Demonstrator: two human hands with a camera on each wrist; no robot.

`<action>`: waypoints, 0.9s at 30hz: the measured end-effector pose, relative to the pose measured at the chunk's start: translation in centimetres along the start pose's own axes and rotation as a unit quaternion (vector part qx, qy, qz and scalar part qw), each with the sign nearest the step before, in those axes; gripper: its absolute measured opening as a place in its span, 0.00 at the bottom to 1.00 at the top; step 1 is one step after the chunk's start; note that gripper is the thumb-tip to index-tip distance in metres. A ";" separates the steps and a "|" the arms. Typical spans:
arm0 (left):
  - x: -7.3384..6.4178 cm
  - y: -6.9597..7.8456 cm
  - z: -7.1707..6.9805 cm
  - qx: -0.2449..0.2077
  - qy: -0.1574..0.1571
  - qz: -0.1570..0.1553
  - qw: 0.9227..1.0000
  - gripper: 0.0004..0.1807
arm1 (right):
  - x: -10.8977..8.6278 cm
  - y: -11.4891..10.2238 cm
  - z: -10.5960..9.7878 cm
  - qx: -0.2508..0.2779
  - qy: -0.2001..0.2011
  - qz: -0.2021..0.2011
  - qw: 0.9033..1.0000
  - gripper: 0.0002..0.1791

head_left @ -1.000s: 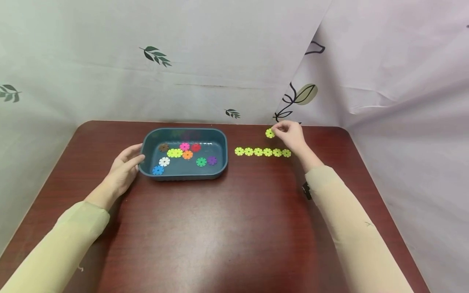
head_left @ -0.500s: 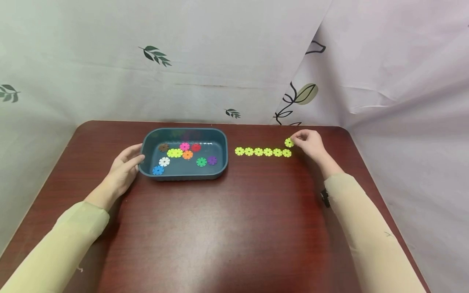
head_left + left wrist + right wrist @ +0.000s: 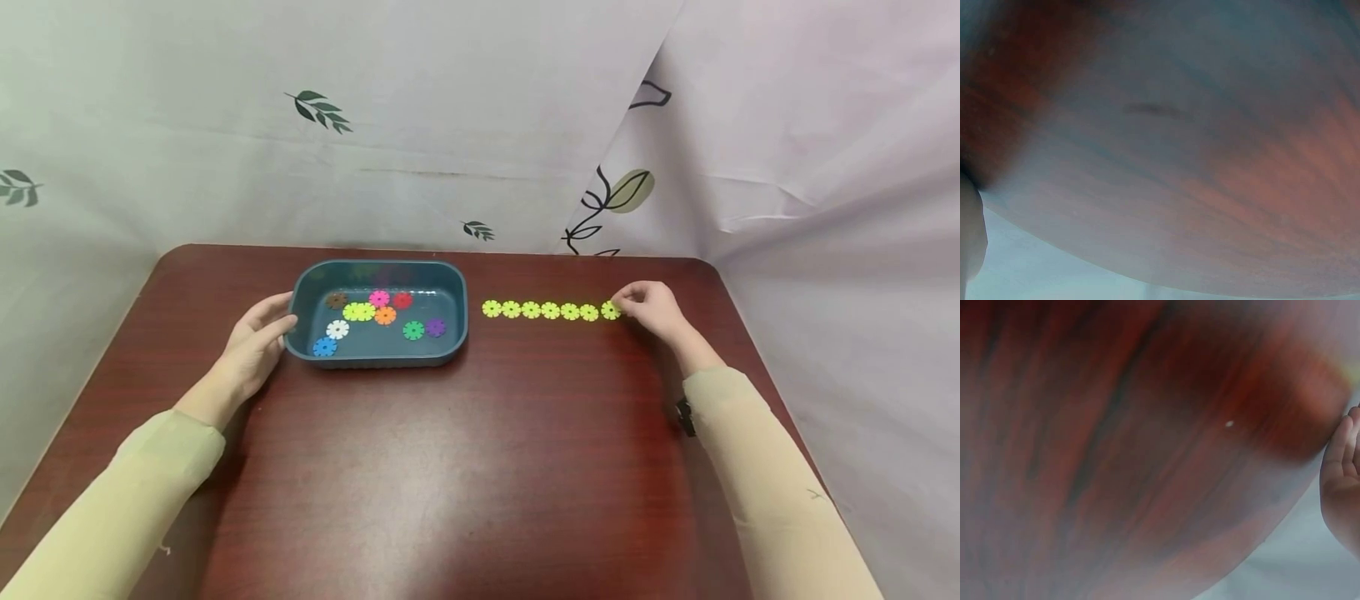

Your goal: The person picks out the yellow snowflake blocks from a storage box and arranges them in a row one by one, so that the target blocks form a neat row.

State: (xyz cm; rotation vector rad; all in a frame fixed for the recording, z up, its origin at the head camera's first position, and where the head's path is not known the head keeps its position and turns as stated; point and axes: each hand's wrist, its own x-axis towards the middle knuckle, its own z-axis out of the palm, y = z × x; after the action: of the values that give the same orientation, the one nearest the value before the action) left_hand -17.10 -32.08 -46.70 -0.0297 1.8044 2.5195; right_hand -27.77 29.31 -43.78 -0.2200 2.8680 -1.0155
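Note:
A blue-grey plastic tray stands at the back left of the table. My left hand holds its left end, thumb at the rim and fingers along the outer wall. At the back right, several yellow notched plastic discs lie in a straight row. My right hand pinches one more yellow disc by its right side, at the right end of that row and close over the table. Only a bit of the left hand and part of the right hand show in the wrist views.
Inside the tray lie notched discs in several colours, among them white, blue, orange, green and purple. The reddish-brown table meets a pale patterned cloth at the back.
My right hand has moved right and toward me with the yellow disc, from behind the row to its right end. The left hand stays at the tray.

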 end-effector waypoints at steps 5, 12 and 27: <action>-0.1 0.0 0.0 -0.009 -0.003 0.003 1.000 0.19 | 0.1 0.1 0.0 -0.017 -0.011 -0.002 1.000 0.13; 0.0 0.0 0.0 -0.011 -0.004 0.005 1.000 0.19 | 0.2 0.1 0.4 -0.026 -0.016 -0.006 1.000 0.12; -0.1 0.0 0.1 0.010 -0.003 0.007 1.000 0.19 | 0.1 0.3 1.1 -0.021 -0.003 0.003 1.000 0.13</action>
State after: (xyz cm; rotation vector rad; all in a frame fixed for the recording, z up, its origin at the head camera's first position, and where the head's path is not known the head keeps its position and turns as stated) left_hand -16.96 -31.96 -46.60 -0.0092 1.8335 2.5087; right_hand -27.76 28.81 -44.81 -0.2169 2.8843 -0.9522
